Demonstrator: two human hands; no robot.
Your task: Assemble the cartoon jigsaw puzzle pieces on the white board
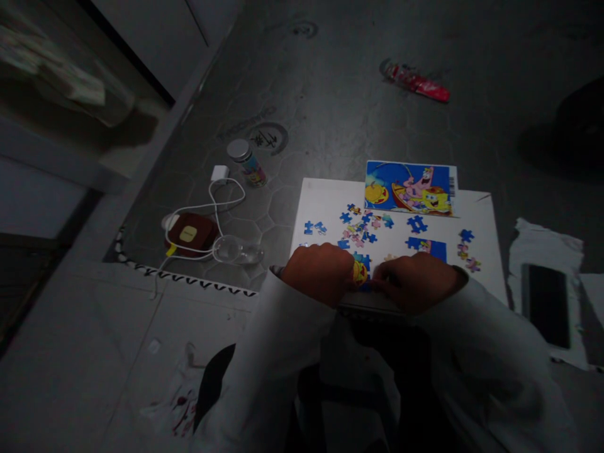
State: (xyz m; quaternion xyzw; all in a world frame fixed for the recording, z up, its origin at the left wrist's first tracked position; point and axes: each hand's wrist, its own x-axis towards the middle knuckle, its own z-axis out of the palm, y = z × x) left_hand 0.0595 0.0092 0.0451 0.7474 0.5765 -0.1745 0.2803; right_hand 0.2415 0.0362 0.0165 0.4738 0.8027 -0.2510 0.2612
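Observation:
A white board [325,207] lies on the dark floor with several loose blue and pink puzzle pieces [363,226] scattered on it. A cartoon reference picture [409,187] rests at its far edge, and a small joined blue section [431,248] sits right of centre. My left hand [318,272] is curled at the board's near edge, fingers closed against a yellow and blue puzzle piece [360,272]. My right hand [413,280] is curled beside it, fingertips meeting the same piece. Both arms wear white sleeves.
On the floor to the left lie a dark red power bank [189,234] with a white cable and charger [219,173], a small jar [246,160] and a clear item [238,250]. A red wrapper [418,82] lies far back. A black phone [547,303] rests on white paper at right.

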